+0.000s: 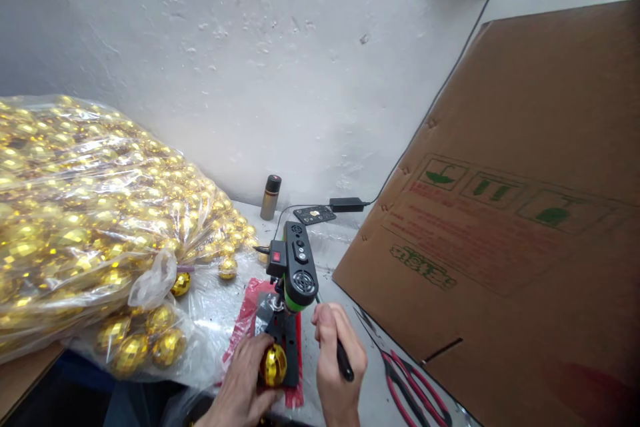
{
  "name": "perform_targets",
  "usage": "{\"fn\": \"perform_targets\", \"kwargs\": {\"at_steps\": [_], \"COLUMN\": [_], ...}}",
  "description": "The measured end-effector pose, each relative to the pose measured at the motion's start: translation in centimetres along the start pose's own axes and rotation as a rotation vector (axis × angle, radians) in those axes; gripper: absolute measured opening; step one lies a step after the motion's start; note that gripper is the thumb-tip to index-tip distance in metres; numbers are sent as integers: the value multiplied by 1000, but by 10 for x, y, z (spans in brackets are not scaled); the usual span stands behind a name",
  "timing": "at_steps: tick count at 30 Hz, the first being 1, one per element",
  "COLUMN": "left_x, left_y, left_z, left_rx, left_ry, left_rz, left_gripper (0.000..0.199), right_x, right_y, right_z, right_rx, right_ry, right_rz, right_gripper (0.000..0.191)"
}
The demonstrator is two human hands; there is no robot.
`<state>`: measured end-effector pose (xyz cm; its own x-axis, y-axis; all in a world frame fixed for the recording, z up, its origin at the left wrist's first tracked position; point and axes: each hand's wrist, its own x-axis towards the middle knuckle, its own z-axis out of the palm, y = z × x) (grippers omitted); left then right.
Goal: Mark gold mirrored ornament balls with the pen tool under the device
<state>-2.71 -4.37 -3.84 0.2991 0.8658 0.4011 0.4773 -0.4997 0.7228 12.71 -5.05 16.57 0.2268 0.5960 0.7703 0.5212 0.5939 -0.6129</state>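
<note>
My left hand is closed around a shiny gold faceted ball, keeping it on the black base of a small bench drill. Above that base stands the drill's black and green head, with a side box bearing a red switch. To the right, my right hand is wrapped around a black handle; its thin rod runs toward the drill head. Red plastic sheet lies under the drill. Whether the bit touches the ball cannot be made out.
A large clear bag of gold balls fills the left side, with loose balls beside it. Red-handled scissors lie by a big cardboard box. A small bottle, a phone-like object and a power adapter sit behind.
</note>
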Motion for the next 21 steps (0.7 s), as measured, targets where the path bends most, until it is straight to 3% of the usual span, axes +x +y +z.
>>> {"fn": "perform_targets", "kwargs": {"at_steps": [2,4,6,9,13,16,21], "left_x": [-6,8,41,104,154,159,135], "left_y": [-8,-14,-19,-25,-36,-42,-30], "left_z": [-8,-22,-43,-73,-92,-95,-92], "left_rx": [104,214,336,447,408,348,154], "left_ry": [38,123,217,235,214,197,141], "left_rz": [33,-46,-212,-511,-593,-640,-677], "left_gripper": [85,74,51,53,58,54,56], "right_x": [-6,-15,-21,-23,-24,-26,-20], "right_y": [3,9,12,14,15,15,9], "right_z": [3,6,7,6,6,7,7], "right_rx": [20,36,44,50,71,72,67], "right_ry": [24,23,17,18,34,25,38], "right_rz": [-8,-13,-21,-31,-21,-14,43], "right_gripper": [28,27,26,24,25,25,28]}}
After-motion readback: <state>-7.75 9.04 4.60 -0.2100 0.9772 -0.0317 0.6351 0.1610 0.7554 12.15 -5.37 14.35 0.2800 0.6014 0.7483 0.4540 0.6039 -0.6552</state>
